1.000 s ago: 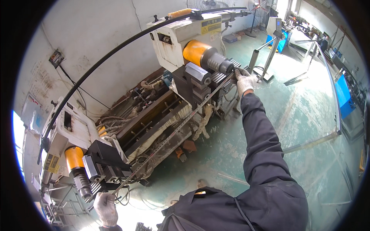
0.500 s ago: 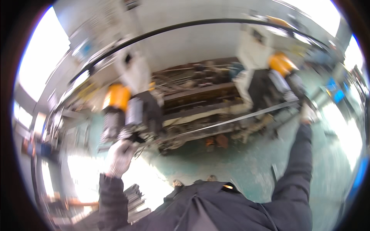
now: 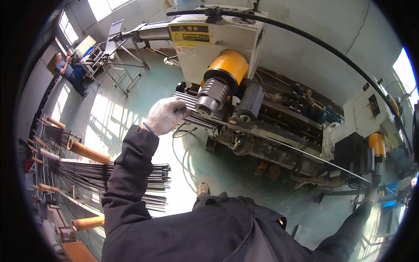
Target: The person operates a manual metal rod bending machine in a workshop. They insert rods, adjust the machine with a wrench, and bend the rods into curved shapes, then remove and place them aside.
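My left hand (image 3: 166,115), in a whitish knit glove, is closed with its fingers curled at the left end of a long thin metal rod (image 3: 297,150). That end lies beside a grooved dark metal cylinder (image 3: 211,97) under the orange housing (image 3: 231,65) of a machine. The rod slants across the machine's front to its right-hand head, with a smaller orange housing (image 3: 376,144). There my right hand (image 3: 371,195) reaches up at the rod's far end; its fingers are too small and dim to make out.
Bundles of dark rods (image 3: 109,174) lie on a rack with rust-brown tubes (image 3: 88,151) at my left. A black hose (image 3: 305,32) arches over the machine. One person (image 3: 67,72) stands by a work table at the far left. A cable (image 3: 183,131) loops on the green floor.
My view has swung to the left, and the picture is sharper. The machine now sits further right, with its left head near the middle. My left hand stays by that head, my right by the other.
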